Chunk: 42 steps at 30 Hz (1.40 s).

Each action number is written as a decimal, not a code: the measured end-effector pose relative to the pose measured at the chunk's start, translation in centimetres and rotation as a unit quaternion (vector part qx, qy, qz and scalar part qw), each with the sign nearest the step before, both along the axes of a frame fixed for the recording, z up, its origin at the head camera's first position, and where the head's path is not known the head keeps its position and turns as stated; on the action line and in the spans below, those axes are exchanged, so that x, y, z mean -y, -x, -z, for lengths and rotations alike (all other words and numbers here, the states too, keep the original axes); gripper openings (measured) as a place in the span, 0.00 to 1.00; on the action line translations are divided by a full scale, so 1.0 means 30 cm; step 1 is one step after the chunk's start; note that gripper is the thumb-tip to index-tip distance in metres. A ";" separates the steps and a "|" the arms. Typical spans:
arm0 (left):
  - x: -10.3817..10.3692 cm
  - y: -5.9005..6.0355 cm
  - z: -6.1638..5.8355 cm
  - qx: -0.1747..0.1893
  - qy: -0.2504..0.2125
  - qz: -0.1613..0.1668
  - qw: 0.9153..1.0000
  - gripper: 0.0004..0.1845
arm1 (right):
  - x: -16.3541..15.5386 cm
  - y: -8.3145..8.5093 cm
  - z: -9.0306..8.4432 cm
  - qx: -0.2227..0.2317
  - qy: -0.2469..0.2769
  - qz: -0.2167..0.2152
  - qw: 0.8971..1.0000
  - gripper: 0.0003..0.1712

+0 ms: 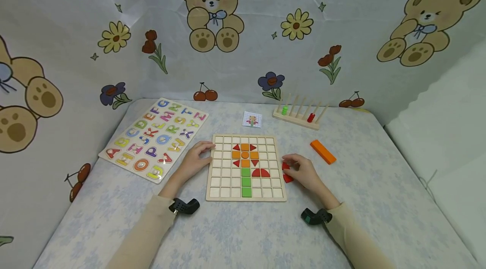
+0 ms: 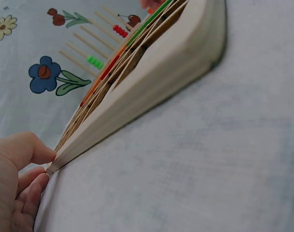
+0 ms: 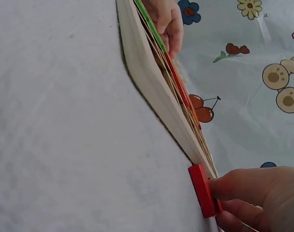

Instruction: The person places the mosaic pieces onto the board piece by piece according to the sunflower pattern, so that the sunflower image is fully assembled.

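A wooden grid board (image 1: 224, 194) lies on the table, with orange, red and green tiles set in a flower-like pattern. At its left edge is my left hand (image 1: 197, 160), its fingertips touching the rim; in the left wrist view the thumb and fingers (image 2: 27, 193) meet the far end of the rim. Beside the right edge, my right hand (image 1: 303, 170) pinches a red piece between thumb and fingers. A red block-like stack (image 3: 201, 191) stands against the board there; the fingers partly hide the red pieces (image 1: 287, 178).
An alphabet puzzle board (image 1: 153, 140) lies at the left. Behind the grid board is a small pattern card (image 1: 252, 119). A wooden peg rack (image 1: 296, 120) with green and red beads stands back right, and an orange bar (image 1: 323, 152) lies in front of it.
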State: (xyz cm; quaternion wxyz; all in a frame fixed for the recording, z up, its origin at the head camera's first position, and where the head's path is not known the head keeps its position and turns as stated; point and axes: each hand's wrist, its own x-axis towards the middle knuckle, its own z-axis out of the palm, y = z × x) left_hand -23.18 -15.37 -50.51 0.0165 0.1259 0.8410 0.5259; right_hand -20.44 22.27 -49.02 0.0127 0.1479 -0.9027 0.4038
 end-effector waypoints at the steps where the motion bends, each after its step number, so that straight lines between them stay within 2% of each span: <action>1: 0.000 0.001 -0.001 0.002 0.000 0.001 1.000 0.22 | -0.001 0.000 -0.001 0.000 0.001 0.005 1.000 0.21; 2: 0.004 0.008 0.012 0.001 0.002 0.001 1.000 0.22 | 0.000 0.000 -0.003 0.003 0.005 0.012 1.000 0.21; 7: 0.001 0.008 0.006 0.002 -0.001 0.002 1.000 0.21 | 0.045 -0.026 -0.042 0.003 0.044 0.021 0.999 0.19; 11: 0.000 0.007 0.005 0.002 0.002 0.001 1.000 0.22 | 0.134 -0.069 -0.065 -0.005 0.062 -0.035 0.997 0.18; 14: -0.003 0.008 0.006 0.001 0.003 0.002 1.000 0.22 | 0.198 -0.100 -0.061 0.010 0.067 -0.081 0.994 0.16; 16: -0.007 0.009 0.006 -0.001 0.005 0.005 1.000 0.22 | 0.229 -0.113 -0.051 0.013 0.066 -0.097 0.993 0.16; 21: -0.016 0.013 0.001 -0.006 0.006 0.009 1.000 0.22 | 0.266 -0.128 -0.041 -0.015 0.065 -0.103 0.992 0.16; 32: -0.002 0.008 0.001 0.001 0.004 0.003 1.000 0.21 | 0.277 -0.131 -0.026 -0.023 0.078 -0.118 0.990 0.14; 36: 0.002 0.008 0.005 -0.002 0.005 0.003 1.000 0.21 | 0.258 -0.122 -0.041 -0.006 0.071 -0.103 0.992 0.12; 42: 0.003 0.007 0.003 0.002 0.008 0.001 1.000 0.21 | 0.161 -0.113 -0.062 -0.003 0.041 -0.027 0.999 0.15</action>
